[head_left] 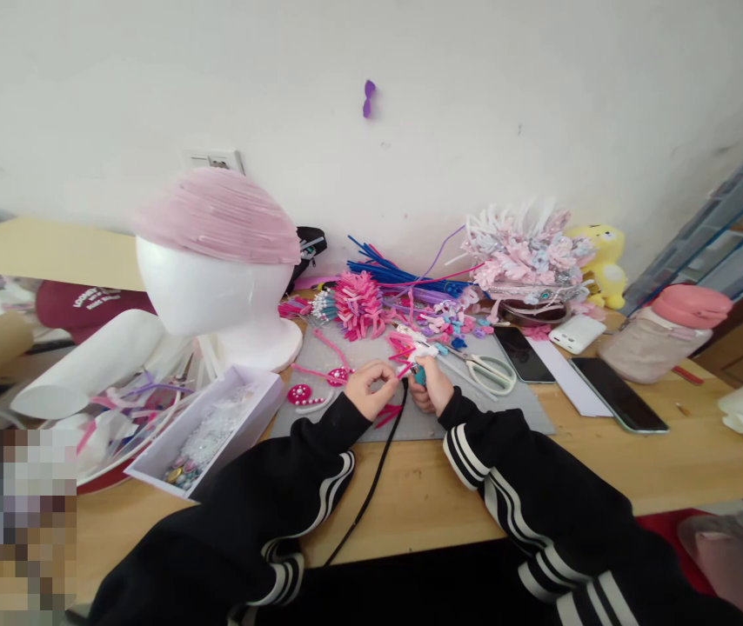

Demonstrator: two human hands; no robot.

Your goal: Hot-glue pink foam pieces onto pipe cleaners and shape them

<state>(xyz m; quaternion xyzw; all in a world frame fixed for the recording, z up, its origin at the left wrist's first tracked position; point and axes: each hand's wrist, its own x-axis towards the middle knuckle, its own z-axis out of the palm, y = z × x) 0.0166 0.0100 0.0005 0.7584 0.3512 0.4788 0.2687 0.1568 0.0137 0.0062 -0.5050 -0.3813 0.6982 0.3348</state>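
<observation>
The head camera looks down at a wooden table [672, 469] against a white wall. Both hands meet over a grey mat [508, 413] near the table's middle. The left hand [368, 389] pinches a small pink piece [404, 370] between thumb and fingertips. The right hand [431, 387] is closed around a teal-handled tool [419, 376], whose tip touches that pink piece. A black cord [371, 487] runs from between the hands down over the table's near edge. Both arms wear black sleeves with white stripes.

Just left of the left hand lie two round pink ornaments set with pearls [299, 394], and beyond the hands sits a heap of pink and blue craft bits [437, 326]. White-handled scissors [489, 369] lie on the mat just right of the right hand.

Further left stands a white foam mannequin head [215, 296] wearing a pink pleated cap [221, 213]. Before it is a white box of beads [215, 430].

At the back lies a bundle of blue and pink pipe cleaners [391, 274], with a pink and white floral headpiece [528, 252] to its right and a yellow plush toy [603, 252] behind that. Two dark phones [616, 396] lie on the table right of the mat, near a white power bank [577, 333] and a jar with a pink lid [662, 335].
</observation>
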